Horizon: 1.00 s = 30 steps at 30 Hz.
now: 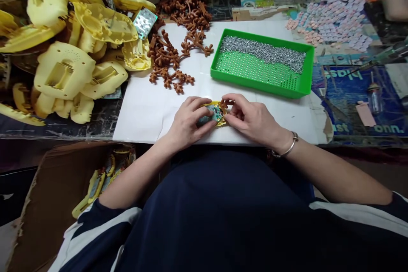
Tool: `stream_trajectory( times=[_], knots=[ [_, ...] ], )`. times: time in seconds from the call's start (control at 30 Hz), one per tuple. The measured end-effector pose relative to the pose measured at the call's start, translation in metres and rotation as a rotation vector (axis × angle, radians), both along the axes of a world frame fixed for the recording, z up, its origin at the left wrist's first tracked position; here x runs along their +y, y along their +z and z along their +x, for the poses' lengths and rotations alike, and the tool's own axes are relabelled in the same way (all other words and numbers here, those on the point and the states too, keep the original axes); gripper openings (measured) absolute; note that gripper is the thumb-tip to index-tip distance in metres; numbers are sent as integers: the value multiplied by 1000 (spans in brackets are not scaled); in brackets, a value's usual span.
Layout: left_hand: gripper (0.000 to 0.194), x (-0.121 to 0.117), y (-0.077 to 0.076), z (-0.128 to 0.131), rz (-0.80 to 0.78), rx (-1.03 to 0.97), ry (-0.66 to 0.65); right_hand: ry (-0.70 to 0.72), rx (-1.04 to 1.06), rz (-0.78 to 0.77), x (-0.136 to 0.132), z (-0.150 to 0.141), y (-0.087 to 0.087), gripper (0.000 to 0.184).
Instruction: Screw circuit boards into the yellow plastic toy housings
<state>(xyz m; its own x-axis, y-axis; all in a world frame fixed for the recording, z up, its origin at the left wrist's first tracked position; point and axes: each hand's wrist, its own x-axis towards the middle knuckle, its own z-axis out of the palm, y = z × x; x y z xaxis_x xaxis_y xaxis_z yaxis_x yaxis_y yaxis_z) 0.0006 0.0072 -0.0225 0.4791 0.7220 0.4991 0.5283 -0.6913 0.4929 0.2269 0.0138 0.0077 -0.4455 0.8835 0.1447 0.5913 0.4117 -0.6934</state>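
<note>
Head view: a small yellow shell (223, 121) is held low on the white sheet (140, 112), near its front edge. A green board (218, 112) is seated inside it. By the look of it, a brown piece (225, 103) is being put in at the right end of the shell. For this move, the shell must be kept still and the small piece guided gently, so that the board is not bumped.

The shell is gripped at its left end by the left hand (190, 120), with the fingers bent over the top and the thumb along the near side. The right hand (251, 114) is curled at the other end, with only a narrow gap left between finger and thumb. Brown is seen at its fingertips, but how tightly it is pinched cannot be told.

Farther out, more brown parts (163, 53) are heaped behind the left hand. Silver screws (264, 53) are kept in a green tray (261, 88) behind the right hand. Bigger yellow shells (63, 70) are piled at far left.
</note>
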Motion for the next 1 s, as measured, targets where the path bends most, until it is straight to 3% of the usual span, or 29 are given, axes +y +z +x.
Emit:
stream_trajectory(
  times=[0.13, 0.27, 0.5, 0.83, 1.0],
  knots=[
    [17, 0, -1, 0, -7, -4, 8, -53, 45, -31, 3, 6, -2, 44],
    [16, 1, -1, 0, 39, 9, 2, -131, 78, 63, 12, 4, -4, 27],
    [12, 1, -1, 0, 79, -12, -8, -73, 206, -145, 25, -6, 1, 18],
    [12, 0, 1, 1, 72, 11, -17, -14, -17, -192, 38, -7, 5, 14],
    [16, 0, 1, -2, -15, 43, 8, 22, -168, 5, 29, -6, -3, 23]
  ],
)
